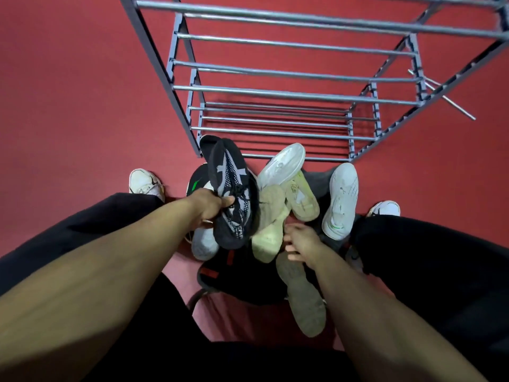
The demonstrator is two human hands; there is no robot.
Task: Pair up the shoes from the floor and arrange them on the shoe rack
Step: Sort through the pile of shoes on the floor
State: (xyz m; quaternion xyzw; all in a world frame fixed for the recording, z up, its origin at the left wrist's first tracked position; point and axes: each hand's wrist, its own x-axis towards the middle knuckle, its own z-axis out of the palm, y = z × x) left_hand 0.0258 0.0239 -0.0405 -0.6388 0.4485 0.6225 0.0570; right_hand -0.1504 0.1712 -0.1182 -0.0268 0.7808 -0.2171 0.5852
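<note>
Two hands in frame, centre. Left hand (210, 206) grips a black knit shoe (231, 194), fingers curled round its collar and laces, lifting it clear of the pile; toe points to the upper part of the frame, toward the rack. White lettering on the shoe's heel end, lower centre, partly visible but not readable.

Right hand (300, 241) is down in the pile at centre right, fingers loosely bent, tips touching a cream shoe (271, 224); cannot tell if it has a real hold on anything.

Pile sits on the red floor (68, 106) at centre, just below the rack (275, 92):
- white sole-up shoe (282, 164), upper centre
- yellowish sole-up shoe (301, 199) just beside it
- white shoe with green marks (341, 201), centre right
- grey-soled shoe (303, 296), lower centre, sole up
- black shoe with red patches (220, 271) under the pile, lower centre
- black shoe with a green stripe (197, 183) behind the held one
- grey toe (203, 244) showing below the left hand

Rack fills the upper frame, grey metal bars, no shoes on its tiers. One loose rod (440, 92) sticks out at upper right.

The person's own feet in white shoes, at centre left (146, 183) and centre right (384, 208).
</note>
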